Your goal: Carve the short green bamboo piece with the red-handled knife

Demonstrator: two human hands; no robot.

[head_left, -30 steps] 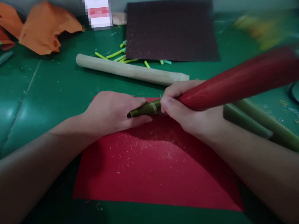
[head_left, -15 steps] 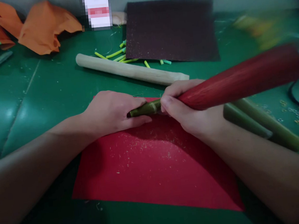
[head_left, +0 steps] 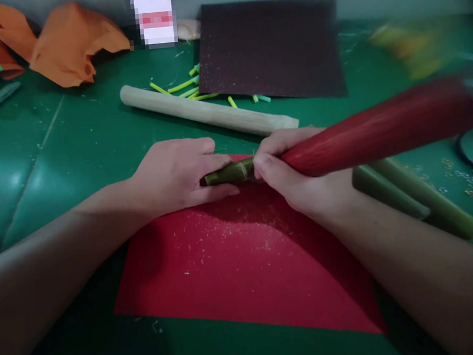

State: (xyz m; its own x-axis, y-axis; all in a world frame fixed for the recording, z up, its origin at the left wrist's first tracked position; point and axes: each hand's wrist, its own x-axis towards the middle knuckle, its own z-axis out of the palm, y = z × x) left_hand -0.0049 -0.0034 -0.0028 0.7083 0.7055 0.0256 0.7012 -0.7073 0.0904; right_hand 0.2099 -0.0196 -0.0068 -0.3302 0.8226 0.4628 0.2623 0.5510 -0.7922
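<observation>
My left hand (head_left: 174, 174) is closed round a short green bamboo piece (head_left: 230, 172) with a pale node ring, its thumb and fingers on either side. My right hand (head_left: 288, 162) grips the narrow end of a long red tapered piece (head_left: 381, 126) with a streaked surface, which slants up to the right and widens at its far end. The right fingertips meet the bamboo's right end; what lies inside that grip is hidden. Beneath both hands is a red sheet (head_left: 246, 287) sprinkled with fine pale shavings.
Behind the hands lies a pale peeled stick (head_left: 209, 111). A dark sheet (head_left: 270, 47) rests on short yellow-green pieces (head_left: 182, 85). Two green bamboo lengths (head_left: 424, 194) lie beside my right forearm. Crumpled orange sheets (head_left: 71, 45) sit at the back left of the green table (head_left: 90, 118).
The far end of the red piece has dipped slightly. A finger of my left hand has lifted a little off the bamboo. Both hands stay in nearly the same place.
</observation>
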